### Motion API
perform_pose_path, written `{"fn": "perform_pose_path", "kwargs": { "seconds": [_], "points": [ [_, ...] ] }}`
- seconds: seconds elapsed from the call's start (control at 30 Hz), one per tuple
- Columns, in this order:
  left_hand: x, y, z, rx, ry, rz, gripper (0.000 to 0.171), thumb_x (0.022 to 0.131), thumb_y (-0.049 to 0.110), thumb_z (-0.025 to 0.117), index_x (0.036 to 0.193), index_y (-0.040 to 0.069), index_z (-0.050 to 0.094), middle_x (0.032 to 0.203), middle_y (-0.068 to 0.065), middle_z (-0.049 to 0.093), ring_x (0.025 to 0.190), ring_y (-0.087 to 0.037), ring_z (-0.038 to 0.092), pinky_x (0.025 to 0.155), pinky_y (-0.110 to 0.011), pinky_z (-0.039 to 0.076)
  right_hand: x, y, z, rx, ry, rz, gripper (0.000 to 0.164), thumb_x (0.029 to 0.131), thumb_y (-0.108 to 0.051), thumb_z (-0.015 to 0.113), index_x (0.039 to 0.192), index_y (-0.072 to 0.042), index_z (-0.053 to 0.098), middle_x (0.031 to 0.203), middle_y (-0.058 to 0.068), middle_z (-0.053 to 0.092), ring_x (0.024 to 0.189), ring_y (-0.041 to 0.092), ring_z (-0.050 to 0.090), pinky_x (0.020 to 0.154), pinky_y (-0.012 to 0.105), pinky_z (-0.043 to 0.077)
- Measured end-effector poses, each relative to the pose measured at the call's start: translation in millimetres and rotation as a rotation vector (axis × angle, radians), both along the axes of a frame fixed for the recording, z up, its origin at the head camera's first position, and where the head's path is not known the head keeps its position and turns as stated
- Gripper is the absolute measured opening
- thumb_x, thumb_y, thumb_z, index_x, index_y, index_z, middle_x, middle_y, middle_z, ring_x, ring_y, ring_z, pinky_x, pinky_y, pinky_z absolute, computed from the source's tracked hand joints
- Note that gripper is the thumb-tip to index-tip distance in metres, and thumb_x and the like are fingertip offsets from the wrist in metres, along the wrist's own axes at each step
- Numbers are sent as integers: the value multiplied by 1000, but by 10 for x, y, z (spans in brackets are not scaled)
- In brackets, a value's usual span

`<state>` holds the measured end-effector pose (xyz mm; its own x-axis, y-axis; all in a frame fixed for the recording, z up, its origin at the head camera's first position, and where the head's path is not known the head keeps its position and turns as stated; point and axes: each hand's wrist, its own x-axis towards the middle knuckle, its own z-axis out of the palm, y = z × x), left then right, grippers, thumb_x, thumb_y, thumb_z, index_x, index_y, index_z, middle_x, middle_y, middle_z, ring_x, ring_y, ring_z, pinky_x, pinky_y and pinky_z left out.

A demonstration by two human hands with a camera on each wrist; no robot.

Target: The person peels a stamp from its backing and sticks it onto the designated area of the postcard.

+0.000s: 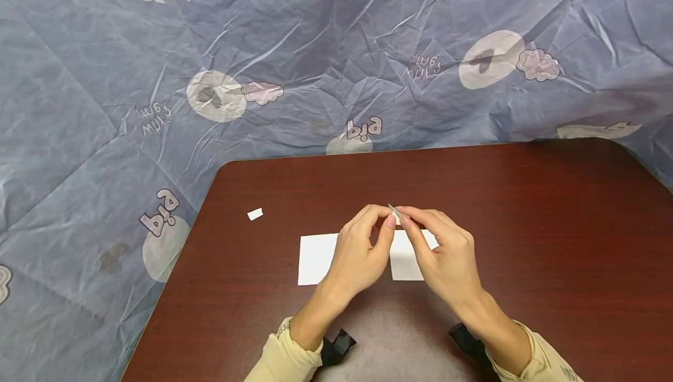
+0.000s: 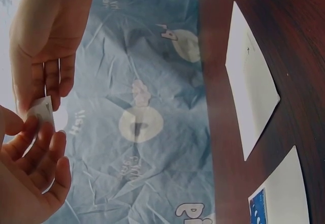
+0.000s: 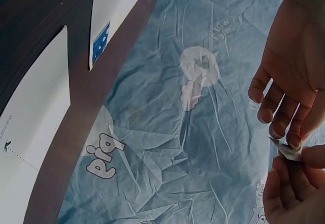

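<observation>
My left hand (image 1: pixel 360 256) and right hand (image 1: pixel 449 256) meet above the table, thumbs and forefingers pinching a small white piece of paper (image 1: pixel 396 217) between them. It looks thin and bent in the left wrist view, where a raised corner of the piece (image 2: pixel 44 109) shows; fingers cover the rest. Below the left hand lies a white card (image 1: pixel 317 259); the wrist views show a blue printed patch (image 3: pixel 101 43) on it, hidden from the head view. Beneath the right hand is a second white card (image 1: pixel 406 262), bearing a small dark print and a dotted line in the right wrist view.
A small white slip (image 1: pixel 255 214) lies at the left of the dark red wooden table (image 1: pixel 552 242). A wrinkled blue printed sheet (image 1: pixel 315 49) hangs behind the table's far edge. Black straps (image 1: pixel 338 347) show by the wrists.
</observation>
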<state>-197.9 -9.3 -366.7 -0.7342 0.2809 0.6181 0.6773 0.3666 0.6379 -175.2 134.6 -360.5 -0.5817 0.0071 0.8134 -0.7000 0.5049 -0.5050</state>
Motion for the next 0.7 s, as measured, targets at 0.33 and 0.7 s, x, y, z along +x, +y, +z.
{"fn": "perform_pose_path", "kwargs": {
  "seconds": [0.33, 0.7],
  "points": [
    [-2, -7, -7, 1, -11, 6, 17, 97, 14, 49, 94, 7, 63, 84, 1, 61, 70, -9, 50, 58, -22, 41, -19, 9, -15, 17, -46, 17, 27, 80, 11, 69, 103, -3, 70, 92, 1, 71, 77, 13, 65, 73, 16, 47],
    [2, -7, 0, 29, -13, -10, 16, 96, 11, 49, 93, 5, 64, 80, 0, 60, 62, -10, 47, 54, -19, 38, -22, 19, -56, 26, -39, -19, 34, 74, 17, 70, 102, -3, 69, 80, 3, 70, 65, 13, 64, 61, 18, 45]
  ]
}}
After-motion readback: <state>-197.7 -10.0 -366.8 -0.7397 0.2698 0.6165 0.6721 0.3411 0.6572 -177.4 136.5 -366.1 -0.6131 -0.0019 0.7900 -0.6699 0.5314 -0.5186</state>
